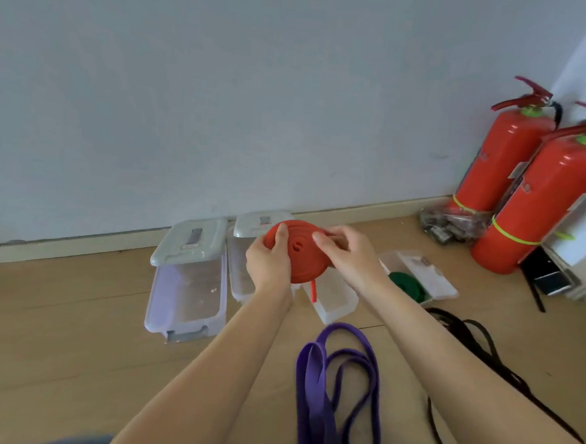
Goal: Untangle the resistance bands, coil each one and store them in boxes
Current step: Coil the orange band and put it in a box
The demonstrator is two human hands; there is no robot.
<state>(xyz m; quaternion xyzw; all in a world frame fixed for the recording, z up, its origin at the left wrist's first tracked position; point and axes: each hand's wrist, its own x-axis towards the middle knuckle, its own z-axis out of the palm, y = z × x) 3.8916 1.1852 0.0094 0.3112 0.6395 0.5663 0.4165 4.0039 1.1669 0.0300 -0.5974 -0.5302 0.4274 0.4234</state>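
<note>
1. At the bottom edge of the frame, scraps of denim show on either side of two bare forearms reaching up the middle.
2. A purple resistance band [337, 392] lies in loose loops on the wooden floor [72, 328] at lower centre; a black band [482, 357] sprawls to its right, running toward the lower right.
3. In the middle of the frame both hands hold up a red resistance band [298, 253] wound into a flat coil, above the boxes. The left hand [268, 258] grips the coil's left edge, thumb over its face; the right hand [348, 256] pinches its right rim. A short red tail hangs below the coil.
4. Behind the hands, clear plastic boxes sit on the floor: an open box [185, 297] at centre left with its grey lid [189, 241] tipped back, a second box [239, 270] beside it, a shallow tray [335, 298], and to the right a box holding a coiled green band [407, 285].
5. A pale baseboard [77, 246] meets a plain bluish-white wall [224, 80] filling the upper frame.
6. At upper right, two red fire extinguishers [527, 188] stand in the corner.
</note>
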